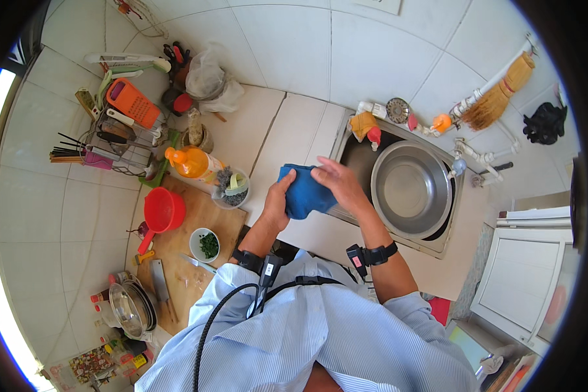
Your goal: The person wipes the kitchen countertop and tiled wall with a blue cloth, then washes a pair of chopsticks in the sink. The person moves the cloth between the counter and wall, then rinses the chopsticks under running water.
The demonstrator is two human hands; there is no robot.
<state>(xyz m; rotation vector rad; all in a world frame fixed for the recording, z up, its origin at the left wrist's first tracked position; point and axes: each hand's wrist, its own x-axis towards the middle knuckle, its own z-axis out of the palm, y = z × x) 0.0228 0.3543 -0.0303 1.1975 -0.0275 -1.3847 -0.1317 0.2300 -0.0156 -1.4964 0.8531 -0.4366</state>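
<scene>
A folded blue cloth (306,192) is held up in front of me, over the counter just left of the sink. My left hand (277,198) grips its left edge, the thumb on top. At the cloth's upper right is my right hand (337,182), its fingers apart and slightly blurred; the thumb side lies at the cloth, and whether it grips it I cannot tell. Inside the steel sink (443,249) sits a wide metal basin (406,188), which looks empty of solid things.
At left, a wooden cutting board (188,289) bears a red ladle (164,210), a bowl of chopped greens (205,245), a cleaver (159,280) and a knife (198,263). An orange bottle (193,163) and a tub with steel scourers (231,188) stand behind. Taps (458,165) line the sink's back.
</scene>
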